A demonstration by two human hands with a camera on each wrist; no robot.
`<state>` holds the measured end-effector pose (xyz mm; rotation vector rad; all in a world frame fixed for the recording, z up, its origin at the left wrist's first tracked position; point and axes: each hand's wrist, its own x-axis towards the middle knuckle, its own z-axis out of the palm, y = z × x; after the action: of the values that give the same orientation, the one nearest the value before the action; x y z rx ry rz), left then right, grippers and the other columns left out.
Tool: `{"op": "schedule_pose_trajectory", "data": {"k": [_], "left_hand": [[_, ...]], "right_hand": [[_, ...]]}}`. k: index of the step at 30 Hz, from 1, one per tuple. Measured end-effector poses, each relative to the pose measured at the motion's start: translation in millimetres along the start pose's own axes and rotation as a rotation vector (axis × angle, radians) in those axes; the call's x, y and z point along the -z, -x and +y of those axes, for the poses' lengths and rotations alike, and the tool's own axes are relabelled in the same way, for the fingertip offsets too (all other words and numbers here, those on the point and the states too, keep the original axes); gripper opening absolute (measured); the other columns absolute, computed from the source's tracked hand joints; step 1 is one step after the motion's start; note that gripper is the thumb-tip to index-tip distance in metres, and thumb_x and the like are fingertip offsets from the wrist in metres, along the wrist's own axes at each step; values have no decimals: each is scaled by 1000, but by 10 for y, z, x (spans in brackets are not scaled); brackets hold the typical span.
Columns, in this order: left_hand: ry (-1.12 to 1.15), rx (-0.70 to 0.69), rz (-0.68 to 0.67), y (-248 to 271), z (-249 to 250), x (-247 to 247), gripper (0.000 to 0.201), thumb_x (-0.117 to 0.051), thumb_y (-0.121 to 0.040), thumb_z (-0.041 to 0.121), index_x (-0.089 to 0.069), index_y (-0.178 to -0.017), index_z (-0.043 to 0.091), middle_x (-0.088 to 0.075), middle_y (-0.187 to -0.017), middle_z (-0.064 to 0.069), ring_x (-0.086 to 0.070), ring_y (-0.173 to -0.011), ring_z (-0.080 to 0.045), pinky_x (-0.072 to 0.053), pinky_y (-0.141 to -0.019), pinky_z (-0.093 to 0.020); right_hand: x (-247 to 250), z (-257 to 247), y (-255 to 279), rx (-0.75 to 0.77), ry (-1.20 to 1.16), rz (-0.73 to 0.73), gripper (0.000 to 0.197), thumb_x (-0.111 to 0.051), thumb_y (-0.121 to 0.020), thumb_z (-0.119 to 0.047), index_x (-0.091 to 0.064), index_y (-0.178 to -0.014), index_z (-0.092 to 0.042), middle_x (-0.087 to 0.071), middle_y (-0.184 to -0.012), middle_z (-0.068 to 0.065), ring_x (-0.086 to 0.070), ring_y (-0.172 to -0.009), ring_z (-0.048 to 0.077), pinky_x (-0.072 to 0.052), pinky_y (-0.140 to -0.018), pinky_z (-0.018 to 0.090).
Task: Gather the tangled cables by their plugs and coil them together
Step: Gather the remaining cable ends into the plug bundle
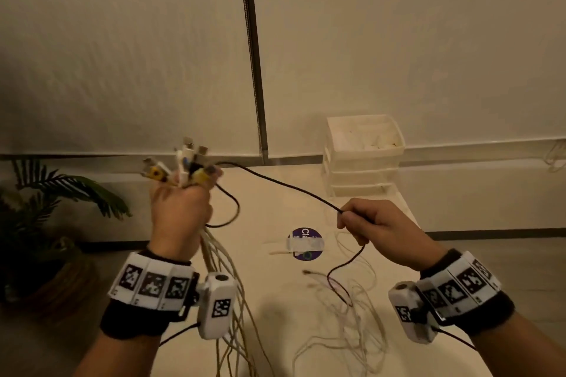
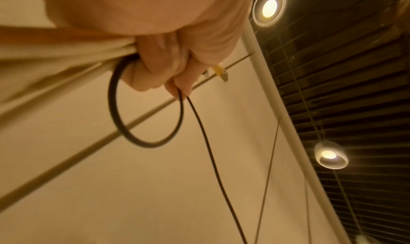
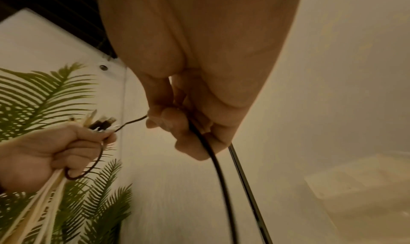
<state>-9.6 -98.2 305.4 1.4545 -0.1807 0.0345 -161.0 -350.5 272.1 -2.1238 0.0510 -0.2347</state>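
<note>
My left hand (image 1: 180, 211) is raised above the table's left side and grips a bundle of cable plugs (image 1: 183, 167) that stick up out of the fist. Several white cables (image 1: 232, 300) hang from it down to the table. A black cable (image 1: 284, 185) loops under that fist and runs right to my right hand (image 1: 364, 223), which pinches it between thumb and fingers. Below the right hand the black cable drops into a loose tangle of white cables (image 1: 352, 321) on the table. The left wrist view shows the black loop (image 2: 144, 111); the right wrist view shows the pinch (image 3: 168, 121).
Stacked white plastic drawers (image 1: 363, 156) stand at the table's far right. A round purple sticker (image 1: 306, 243) lies mid-table. A potted palm (image 1: 52, 211) stands on the floor to the left. A white wall with a metal strip (image 1: 254, 70) rises behind.
</note>
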Motion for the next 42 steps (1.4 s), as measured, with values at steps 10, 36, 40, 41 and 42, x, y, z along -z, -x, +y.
{"op": "schedule_pose_trajectory", "data": {"k": [10,36,40,41,42], "left_hand": [[-387,-569,-140,277,-27,-232,30,-65,-87,6,-67,-93,36,-68,-79,18,-67,-81,5,-57,-69,-20],[-521,-254,-33,-119,-107,-387,13,-62,-87,7,-74,-84,12,-72,-76,-9,-64,-69,-25,-51,-63,-37],[-582,-274,57,-123,-118,-389,17,-58,-88,0,-67,-74,6,-63,-64,-9,-58,-63,-30,-40,-53,-27],[-582,-260,112,-157,-145,-379,19,-57,-86,-2,-64,-71,7,-61,-64,-8,-59,-65,-31,-42,-55,-29],[-569,-230,151,-192,-161,-365,21,-55,-85,-4,-62,-69,9,-61,-65,-8,-60,-68,-33,-45,-58,-32]], "right_hand": [[1,43,-176,-43,0,231,24,-50,-97,-17,-65,-77,-17,-44,-50,-8,-39,-48,6,-36,-53,26],[188,-77,4,-84,-192,-53,24,-50,-98,-12,-72,-90,-12,-47,-55,-5,-42,-52,8,-36,-55,28],[178,-27,1,-59,-134,-59,23,-50,-98,-13,-72,-91,-15,-51,-56,-5,-46,-54,13,-43,-60,32],[180,-16,-9,-56,-122,-48,23,-50,-98,-14,-71,-90,-15,-52,-57,-4,-47,-54,15,-44,-61,32],[190,3,-9,-59,-118,-47,23,-50,-98,-14,-71,-89,-15,-53,-57,-4,-48,-54,16,-45,-61,32]]}}
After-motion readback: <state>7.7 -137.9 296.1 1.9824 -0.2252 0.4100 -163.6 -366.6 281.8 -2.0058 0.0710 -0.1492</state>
